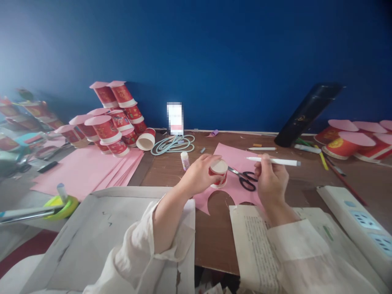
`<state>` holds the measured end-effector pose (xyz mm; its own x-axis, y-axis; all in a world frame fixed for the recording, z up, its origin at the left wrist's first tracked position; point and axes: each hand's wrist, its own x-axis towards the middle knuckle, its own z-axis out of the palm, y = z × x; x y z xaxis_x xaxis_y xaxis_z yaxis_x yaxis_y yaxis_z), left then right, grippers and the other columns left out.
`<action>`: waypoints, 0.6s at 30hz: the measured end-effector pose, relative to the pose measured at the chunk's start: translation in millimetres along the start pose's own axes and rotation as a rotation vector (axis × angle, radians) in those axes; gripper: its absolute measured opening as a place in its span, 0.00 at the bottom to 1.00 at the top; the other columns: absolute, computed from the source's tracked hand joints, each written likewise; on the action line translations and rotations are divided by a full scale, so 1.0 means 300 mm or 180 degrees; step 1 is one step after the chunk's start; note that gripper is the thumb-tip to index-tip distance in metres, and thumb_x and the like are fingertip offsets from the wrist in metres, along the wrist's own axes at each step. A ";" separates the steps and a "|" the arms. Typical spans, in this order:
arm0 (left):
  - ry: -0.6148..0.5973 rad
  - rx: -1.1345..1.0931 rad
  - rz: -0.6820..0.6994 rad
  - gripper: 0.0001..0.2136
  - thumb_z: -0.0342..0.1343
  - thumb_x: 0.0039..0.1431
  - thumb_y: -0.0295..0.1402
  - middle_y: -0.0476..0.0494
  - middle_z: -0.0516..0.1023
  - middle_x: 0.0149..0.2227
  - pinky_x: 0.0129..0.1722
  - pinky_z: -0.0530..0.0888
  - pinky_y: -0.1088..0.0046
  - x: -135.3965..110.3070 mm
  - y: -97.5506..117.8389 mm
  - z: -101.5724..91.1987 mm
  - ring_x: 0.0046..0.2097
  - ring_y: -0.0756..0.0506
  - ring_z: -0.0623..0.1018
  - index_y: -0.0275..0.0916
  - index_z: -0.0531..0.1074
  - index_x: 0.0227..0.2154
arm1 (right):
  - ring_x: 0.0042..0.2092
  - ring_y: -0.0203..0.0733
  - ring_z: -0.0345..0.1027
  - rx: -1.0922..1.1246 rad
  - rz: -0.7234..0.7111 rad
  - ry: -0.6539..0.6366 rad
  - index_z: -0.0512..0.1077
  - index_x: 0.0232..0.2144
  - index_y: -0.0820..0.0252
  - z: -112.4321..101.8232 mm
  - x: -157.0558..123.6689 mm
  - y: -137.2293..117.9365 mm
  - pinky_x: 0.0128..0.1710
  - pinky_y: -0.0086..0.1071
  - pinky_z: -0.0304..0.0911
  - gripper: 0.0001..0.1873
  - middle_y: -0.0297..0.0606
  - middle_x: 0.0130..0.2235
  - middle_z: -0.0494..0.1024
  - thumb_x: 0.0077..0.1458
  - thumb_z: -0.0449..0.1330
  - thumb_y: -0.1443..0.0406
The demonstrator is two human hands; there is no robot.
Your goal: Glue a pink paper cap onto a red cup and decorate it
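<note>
My left hand [202, 173] is wrapped round a red paper cup [221, 179], which stands upside down with its pale base up. The cup rests on a sheet of pink paper [232, 155] that has rounded pieces cut out of its near edge. In my right hand [272, 179] is a white marker pen [284, 162], gripped between thumb and fingers with its tip pointing left towards the cup. Between the two hands lie black-handled scissors [246, 181] on the pink paper. A glue stick [185, 160] stands just beyond my left wrist.
Stacked red cups [107, 128] topped with pink paper stand at left, behind a pile of pink sheets [88, 173]. More such cups [347, 145] are at right, near a leaning black cylinder [306, 116]. A power strip [358, 216], phone [175, 118] and coiled cable [173, 145] lie around.
</note>
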<state>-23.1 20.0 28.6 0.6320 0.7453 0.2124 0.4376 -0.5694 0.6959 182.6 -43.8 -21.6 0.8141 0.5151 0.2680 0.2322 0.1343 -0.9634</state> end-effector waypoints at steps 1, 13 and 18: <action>-0.0007 0.0021 0.0002 0.26 0.64 0.53 0.32 0.43 0.73 0.58 0.57 0.71 0.64 0.001 0.000 -0.001 0.55 0.42 0.75 0.45 0.71 0.56 | 0.20 0.32 0.61 0.0007 -0.0009 -0.0004 0.73 0.27 0.60 0.000 0.000 0.002 0.19 0.26 0.58 0.24 0.31 0.20 0.69 0.58 0.58 0.45; -0.0109 0.0110 0.0151 0.24 0.64 0.54 0.33 0.41 0.72 0.59 0.58 0.70 0.63 0.012 -0.006 -0.013 0.56 0.41 0.74 0.43 0.72 0.55 | 0.21 0.32 0.62 -0.0213 -0.0200 -0.0118 0.76 0.34 0.61 0.006 -0.012 -0.012 0.21 0.27 0.60 0.24 0.32 0.24 0.73 0.58 0.58 0.46; -0.0112 0.0209 0.0229 0.23 0.64 0.54 0.35 0.41 0.73 0.57 0.58 0.70 0.61 0.014 -0.015 -0.013 0.56 0.39 0.74 0.44 0.72 0.54 | 0.21 0.33 0.62 -0.0355 -0.0315 -0.0261 0.75 0.33 0.61 0.010 -0.019 -0.008 0.22 0.28 0.60 0.24 0.34 0.23 0.74 0.58 0.58 0.45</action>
<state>-24.9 27.0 29.2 0.6849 0.6897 0.2350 0.4305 -0.6433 0.6332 175.9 -44.6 -20.9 0.7393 0.5719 0.3555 0.3704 0.0955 -0.9239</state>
